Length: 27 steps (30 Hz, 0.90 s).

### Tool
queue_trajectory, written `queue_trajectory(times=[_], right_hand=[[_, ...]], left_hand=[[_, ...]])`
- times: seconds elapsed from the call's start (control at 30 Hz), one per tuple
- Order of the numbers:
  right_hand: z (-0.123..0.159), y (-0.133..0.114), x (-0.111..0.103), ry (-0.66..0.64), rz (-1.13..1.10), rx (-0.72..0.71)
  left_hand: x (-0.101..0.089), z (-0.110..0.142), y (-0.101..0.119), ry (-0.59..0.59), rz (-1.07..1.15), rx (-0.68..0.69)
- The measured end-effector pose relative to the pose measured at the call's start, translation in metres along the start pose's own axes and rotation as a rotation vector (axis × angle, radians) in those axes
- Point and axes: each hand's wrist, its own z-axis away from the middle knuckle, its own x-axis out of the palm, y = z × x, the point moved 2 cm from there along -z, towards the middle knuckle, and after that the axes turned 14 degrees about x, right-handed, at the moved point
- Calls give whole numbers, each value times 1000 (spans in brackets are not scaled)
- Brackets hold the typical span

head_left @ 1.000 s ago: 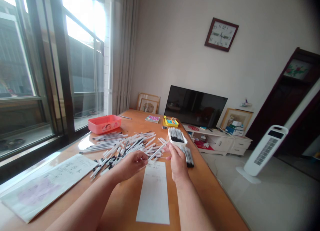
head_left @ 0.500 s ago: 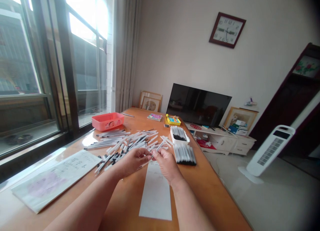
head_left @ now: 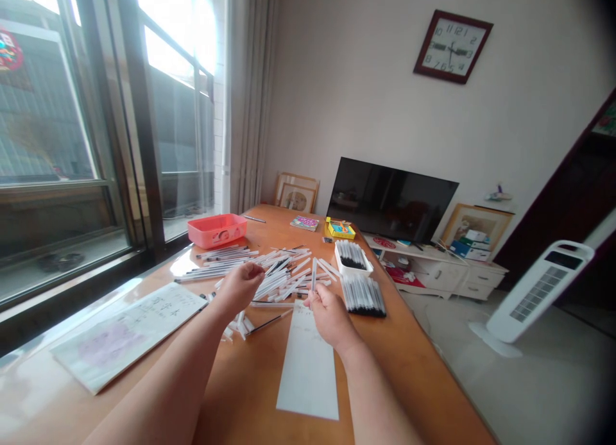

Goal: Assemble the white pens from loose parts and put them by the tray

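Dozens of white pens with black ends lie in a loose heap (head_left: 282, 275) on the orange wooden table (head_left: 250, 387), and from the head camera both hands are working right at its near edge! The right hand (head_left: 330, 315) has one white pen (head_left: 314, 275) standing nearly upright, pinched between thumb and fingertips (head_left: 312, 295), with the other fingers curled in close: a grip that looks made for lifting a single pen clear of the pile. At ten o'clock from it, the left hand (head_left: 238, 288) hangs over the heap, fingers bunched together and pointing down. Is it holding anything? Can't tell, the back of the hand hides that. At one o'clock from the right hand sits a white tray (head_left: 353, 258) packed with pens, black ends all facing one way, and just below it lies a tidy row of pens (head_left: 363, 296). Both stand apart from the muddle, apparently to keep them separate. A long white paper strip (head_left: 308, 368) lies at six o'clock, a written-on booklet (head_left: 128, 333) sits out at eight o'clock from the left hand, and a pink plastic box (head_left: 216, 230) waits at twelve.
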Motion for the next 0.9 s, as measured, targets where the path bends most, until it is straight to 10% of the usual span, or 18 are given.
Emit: queue_trajectory(times=[0.37, 0.9], right_hand=[[1, -1, -2, -1, 69, -14], [0, 3, -5, 51, 9, -18]], left_hand=[[8, 4, -3, -182, -355, 44], [-28, -1, -15, 0, -315, -169]])
